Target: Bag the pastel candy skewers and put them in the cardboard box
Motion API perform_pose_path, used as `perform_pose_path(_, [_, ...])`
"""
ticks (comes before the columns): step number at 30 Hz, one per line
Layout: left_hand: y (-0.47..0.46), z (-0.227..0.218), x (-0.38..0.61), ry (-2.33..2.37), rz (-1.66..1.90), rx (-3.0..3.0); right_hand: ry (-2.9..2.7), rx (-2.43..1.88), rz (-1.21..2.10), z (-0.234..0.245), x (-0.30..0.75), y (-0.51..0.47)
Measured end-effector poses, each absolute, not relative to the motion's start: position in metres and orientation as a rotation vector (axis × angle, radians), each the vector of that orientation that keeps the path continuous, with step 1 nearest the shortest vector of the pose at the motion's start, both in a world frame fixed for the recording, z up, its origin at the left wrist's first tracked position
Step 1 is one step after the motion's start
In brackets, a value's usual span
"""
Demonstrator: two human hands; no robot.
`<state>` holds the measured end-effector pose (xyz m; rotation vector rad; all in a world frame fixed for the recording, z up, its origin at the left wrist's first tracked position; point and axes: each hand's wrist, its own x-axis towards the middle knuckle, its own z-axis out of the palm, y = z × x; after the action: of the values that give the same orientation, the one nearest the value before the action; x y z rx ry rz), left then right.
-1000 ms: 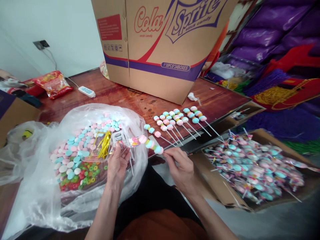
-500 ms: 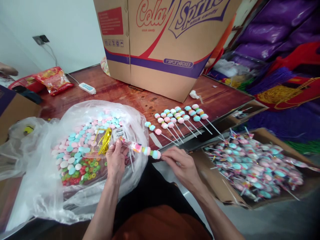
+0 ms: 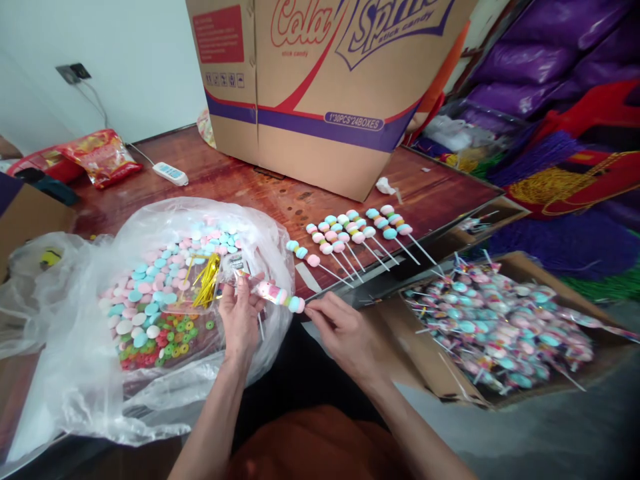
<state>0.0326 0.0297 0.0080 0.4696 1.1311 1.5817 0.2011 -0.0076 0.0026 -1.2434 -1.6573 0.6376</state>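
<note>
Wrapper (image 3: 269, 291) in left hand (image 3: 240, 317); right hand (image 3: 346, 333) pinches partly wrapped candy skewer (image 3: 296, 305).

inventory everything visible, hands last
Table: one, brown, centre
Printed carton: one, brown, on table
Packet: one, red, upper left
Device: one, white, by packet
Plastic bag: one, clear, left
Loose candies: many, pastel, on plastic
Rings: many, mixed, on plastic
Ties: bunch, gold, beside candies
Unwrapped candy sticks: several, pastel, on table
Open carton: one, brown, lower right
Wrapped sticks: many, pastel, inside it
Bags: several, purple, upper right
Strands: many, multicoloured, right
Held stick: one, pastel, between hands
Left hand: one, bare, at wrapper
Right hand: one, bare, on stick
</note>
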Motion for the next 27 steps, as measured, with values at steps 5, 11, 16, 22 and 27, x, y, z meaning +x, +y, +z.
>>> perform_pose_path(5, [0.023,0.011,0.040,1.093,1.493,0.489,-1.760,-1.251,0.474,-0.003,0.190,-0.010])
perform_pose_path(11, [0.023,0.009,0.038,1.061,1.488,0.510,-1.803,-1.231,0.342,-0.015,0.173,-0.010])
perform_pose_path(16, [0.030,0.006,0.025,1.028,1.543,0.476,-1.754,-1.159,0.477,-0.006,0.169,-0.013])
perform_pose_path(22, [0.028,0.004,0.034,0.967,1.573,0.393,-1.582,-1.185,0.588,-0.003,0.159,-0.016])
perform_pose_path(27, [0.025,0.002,0.038,0.980,1.555,0.431,-1.517,-1.197,0.735,-0.007,0.154,-0.010])
